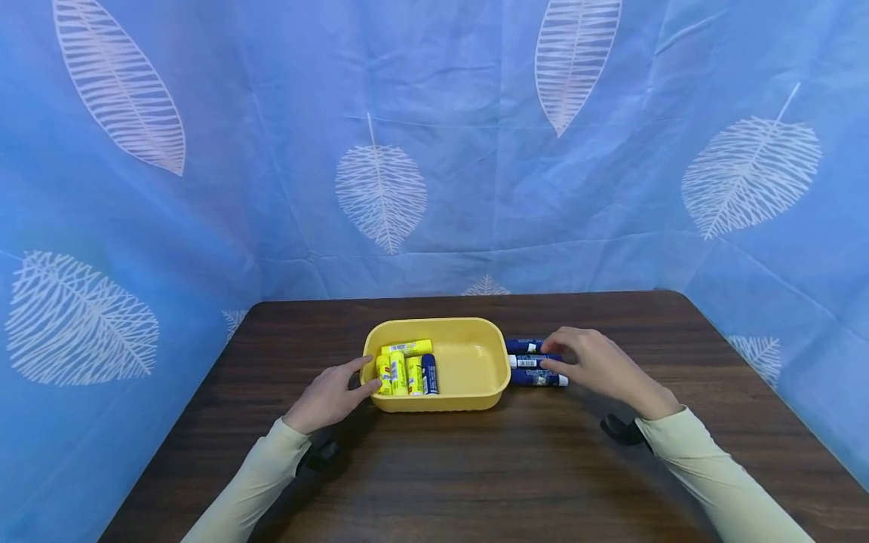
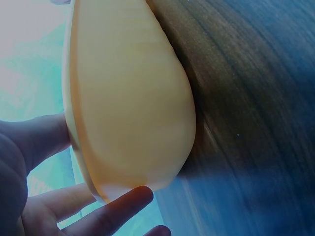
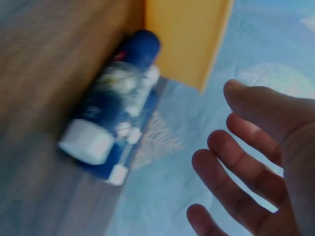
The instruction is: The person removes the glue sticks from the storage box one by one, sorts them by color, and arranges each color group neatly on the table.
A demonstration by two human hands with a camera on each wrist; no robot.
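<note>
A shallow yellow plastic bin [image 1: 475, 366] sits on the table. Its left end is held by my left hand [image 1: 333, 394], thumb and fingers at the rim; the left wrist view shows fingers along the outer wall [image 2: 133, 98]. Inside, on the left, lie several yellow glue sticks [image 1: 398, 373] and one dark blue glue stick [image 1: 429, 374]. Three dark blue glue sticks [image 1: 536, 377] with white ends lie side by side against the bin's right end. Just over their right ends hovers my right hand [image 1: 597, 366], fingers loosely bent with nothing between them; the right wrist view [image 3: 246, 167] shows it apart from the sticks.
The dark wood-grain table [image 1: 434, 467] extends on all sides of the bin. A blue cloth with white leaf prints [image 1: 441, 188] hangs behind and along both sides. Each wrist carries a black strapped device [image 1: 621, 430].
</note>
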